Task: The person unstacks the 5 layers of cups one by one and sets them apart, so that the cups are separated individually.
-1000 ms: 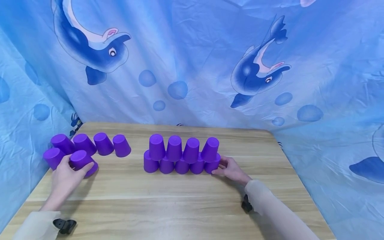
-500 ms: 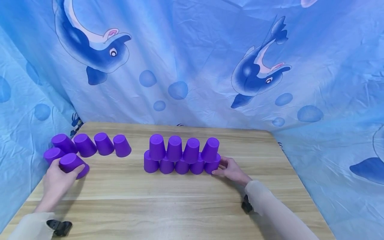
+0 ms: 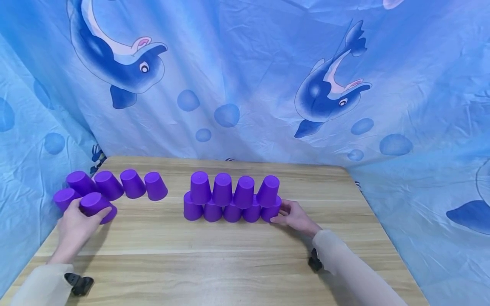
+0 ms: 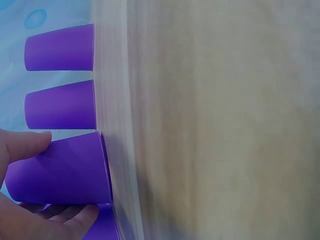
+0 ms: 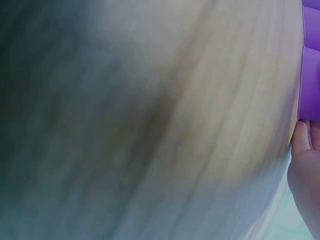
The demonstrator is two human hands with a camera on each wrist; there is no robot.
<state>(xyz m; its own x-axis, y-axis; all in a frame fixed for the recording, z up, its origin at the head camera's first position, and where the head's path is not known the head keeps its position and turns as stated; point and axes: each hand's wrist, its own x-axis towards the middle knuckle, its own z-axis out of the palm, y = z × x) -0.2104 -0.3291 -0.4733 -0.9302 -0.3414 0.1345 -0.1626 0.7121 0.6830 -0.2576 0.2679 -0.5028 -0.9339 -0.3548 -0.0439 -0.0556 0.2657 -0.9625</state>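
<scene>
The left hand (image 3: 74,226) has an upturned purple cup (image 3: 93,204) between its thumb and fingers, at the left of the table (image 3: 214,263); another cup (image 3: 64,199) is just left and a row of four cups (image 3: 109,185) farther back. It grips the purple cup, spread to that width. The right hand (image 3: 296,217), loosely relaxed, touches the end cup (image 3: 269,213) at the right of the two-tier stack (image 3: 243,194).
</scene>
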